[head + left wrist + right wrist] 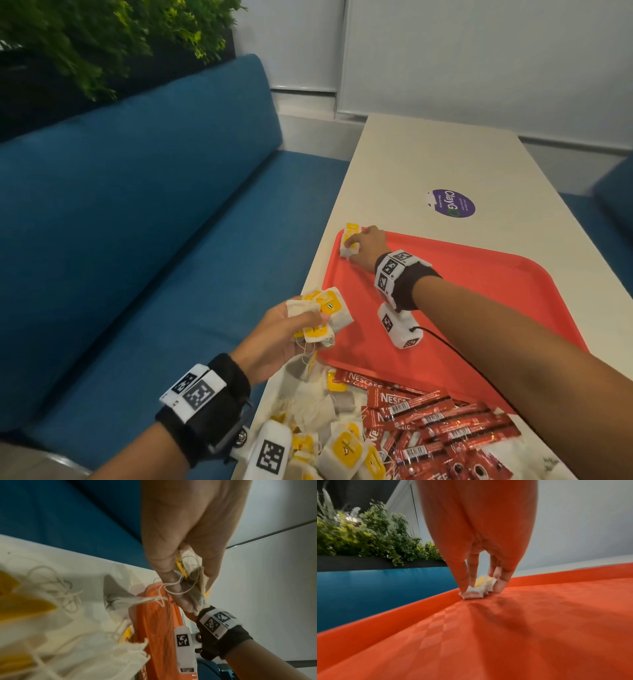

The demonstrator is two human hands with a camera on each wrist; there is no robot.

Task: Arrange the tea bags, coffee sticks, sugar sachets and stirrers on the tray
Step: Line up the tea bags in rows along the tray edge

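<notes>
A red tray (479, 291) lies on the white table. My right hand (363, 245) grips a small stack of tea bags (347, 248) with yellow tags, set down in the tray's far left corner; in the right wrist view thumb and fingers pinch that stack (476, 593) against the tray floor (505, 635). My left hand (291, 329) holds a bunch of tea bags (325, 315) above the tray's near left edge, strings dangling (171, 588). More loose tea bags (329, 428) and red coffee sticks (438, 425) lie heaped on the table in front of the tray.
A blue bench seat (137, 240) runs along the table's left side, with green plants (102, 41) behind it. A purple round sticker (452, 202) is on the table (445, 154) beyond the tray. A wall stands at the table's far end.
</notes>
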